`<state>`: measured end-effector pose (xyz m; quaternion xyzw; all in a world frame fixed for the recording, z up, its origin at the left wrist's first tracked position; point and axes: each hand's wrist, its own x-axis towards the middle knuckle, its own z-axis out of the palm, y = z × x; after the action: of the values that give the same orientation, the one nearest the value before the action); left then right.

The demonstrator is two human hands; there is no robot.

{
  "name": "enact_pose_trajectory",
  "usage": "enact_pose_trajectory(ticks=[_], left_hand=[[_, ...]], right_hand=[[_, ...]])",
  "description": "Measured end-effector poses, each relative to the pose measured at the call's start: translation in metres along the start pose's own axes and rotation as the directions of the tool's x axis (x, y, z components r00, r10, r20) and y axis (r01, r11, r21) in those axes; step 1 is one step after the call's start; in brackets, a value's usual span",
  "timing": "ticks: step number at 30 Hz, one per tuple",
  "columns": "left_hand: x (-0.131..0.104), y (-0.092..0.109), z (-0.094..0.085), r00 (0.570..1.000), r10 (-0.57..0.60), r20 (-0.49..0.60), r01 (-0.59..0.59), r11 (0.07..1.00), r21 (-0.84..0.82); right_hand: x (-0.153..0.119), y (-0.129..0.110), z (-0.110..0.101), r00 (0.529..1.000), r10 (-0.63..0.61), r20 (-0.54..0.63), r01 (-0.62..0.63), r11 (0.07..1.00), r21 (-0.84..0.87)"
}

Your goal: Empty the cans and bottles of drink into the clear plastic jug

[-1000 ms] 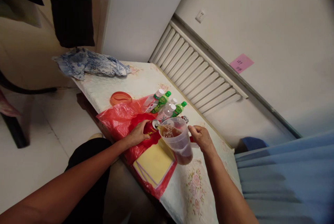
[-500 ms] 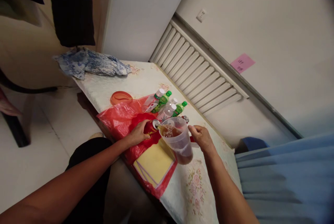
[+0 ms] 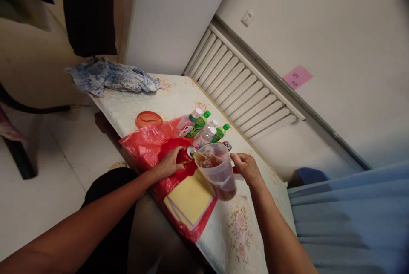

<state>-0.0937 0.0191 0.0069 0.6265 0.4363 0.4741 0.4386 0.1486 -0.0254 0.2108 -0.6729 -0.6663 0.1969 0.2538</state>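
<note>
My left hand (image 3: 171, 163) is wrapped round a red can (image 3: 185, 156), which is tipped with its top at the rim of a clear plastic pitcher (image 3: 223, 182). Brown, bubbly liquid (image 3: 209, 160) is inside the pitcher, and a stream runs from the can into it. The pitcher's handle side is gripped by my right hand (image 3: 245, 166), its fingers closed; the pitcher leans toward the can. Beneath them lie a red plastic bag (image 3: 140, 139) and folded yellow cloths (image 3: 190, 197). A red scalloped dish (image 3: 169, 145) is partly hidden behind the can.
Several bottles (image 3: 204, 137) with white or green caps stand behind the pitcher, near another can (image 3: 227, 145). An orange-red lid (image 3: 148, 119) and a blue patterned cloth (image 3: 118, 78) lie on the flowered tablecloth (image 3: 239, 227). A radiator (image 3: 243, 86) lines the wall; a blue curtain (image 3: 335, 218) hangs right.
</note>
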Motion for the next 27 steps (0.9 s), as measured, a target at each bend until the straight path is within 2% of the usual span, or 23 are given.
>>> enact_pose_trajectory(ticks=[18,27], left_hand=[[0.0,0.003,0.0,1.0,-0.023,0.012,0.023,1.0,0.017],[-0.001,0.018,-0.001,0.999,-0.046,0.003,0.046,0.999,0.014]], right_hand=[[0.0,0.007,0.005,1.0,-0.002,-0.015,0.002,1.0,-0.008],[-0.012,0.02,0.013,0.989,0.081,-0.124,-0.051,0.972,0.231]])
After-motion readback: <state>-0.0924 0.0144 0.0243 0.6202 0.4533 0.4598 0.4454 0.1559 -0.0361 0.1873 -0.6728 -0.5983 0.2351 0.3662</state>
